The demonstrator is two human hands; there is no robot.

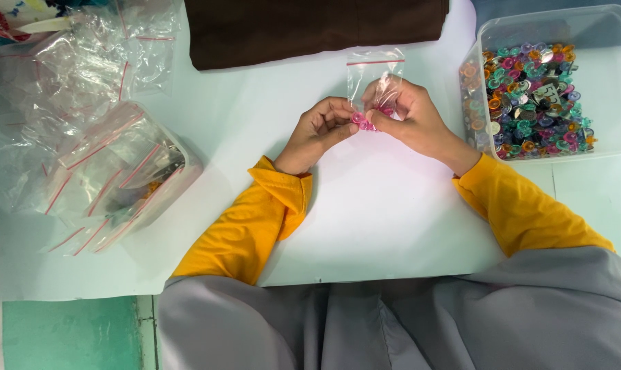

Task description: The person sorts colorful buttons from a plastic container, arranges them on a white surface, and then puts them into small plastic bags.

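Grey lap (393, 329) nearest me. My right hand (410, 116) pinches the small bag (373, 72) at mid-table; my left hand (321, 127) grips pink clips (362, 122) at its mouth. I'd hold that mouth wide, feeding clips slowly.

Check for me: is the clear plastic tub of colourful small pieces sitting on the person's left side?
No, the clear plastic tub of colourful small pieces sits beside the right hand, at the table's right edge.

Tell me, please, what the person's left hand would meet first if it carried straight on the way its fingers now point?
Probably the small pink plastic pieces pinched at the left hand's fingertips, then the right hand holding the small clear zip bag; depth is unclear.
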